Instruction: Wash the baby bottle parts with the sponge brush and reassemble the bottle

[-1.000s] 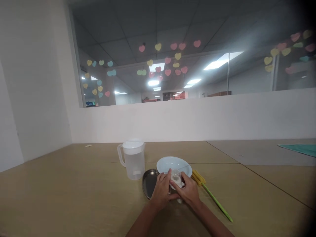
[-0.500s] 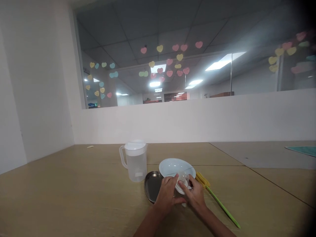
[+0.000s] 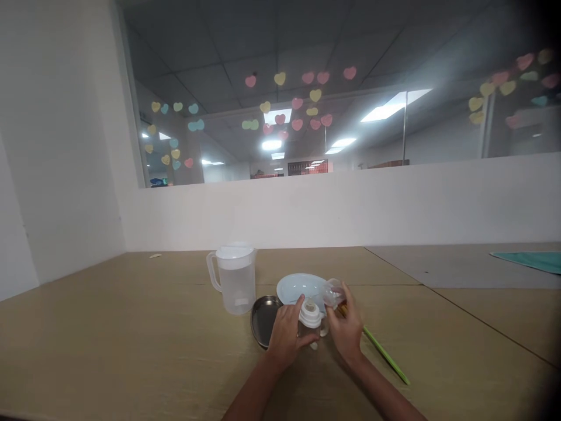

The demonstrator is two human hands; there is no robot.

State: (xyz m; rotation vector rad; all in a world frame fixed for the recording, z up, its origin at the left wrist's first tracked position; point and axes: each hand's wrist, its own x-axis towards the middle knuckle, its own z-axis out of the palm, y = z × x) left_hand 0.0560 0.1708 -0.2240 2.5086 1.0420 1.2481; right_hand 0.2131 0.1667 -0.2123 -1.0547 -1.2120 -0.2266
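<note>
My left hand (image 3: pixel 286 333) is wrapped round the side of a baby bottle (image 3: pixel 311 316), which stands upright with a white collar, a pale top and a white side handle. The fingers of my right hand (image 3: pixel 346 327) pinch a clear dome-shaped cap (image 3: pixel 333 292), held up to the right of the bottle and apart from it. Behind the bottle sits a pale blue bowl (image 3: pixel 298 285), partly covered by the cap and my hands. A dark metal tray (image 3: pixel 264 321) lies just left of my left hand, which hides its right side.
A lidded translucent pitcher (image 3: pixel 237 280) stands at the back left. A brush with a green handle (image 3: pixel 388 355) and yellow head lies right of my right hand. Far right is a teal cloth (image 3: pixel 532 261). A wall with a window (image 3: pixel 280 213) bounds the table's back.
The clear cap has come off the bottle's top and moved right in my right hand, uncovering the white collar. My left hand stays on the bottle. The view has shifted slightly.
</note>
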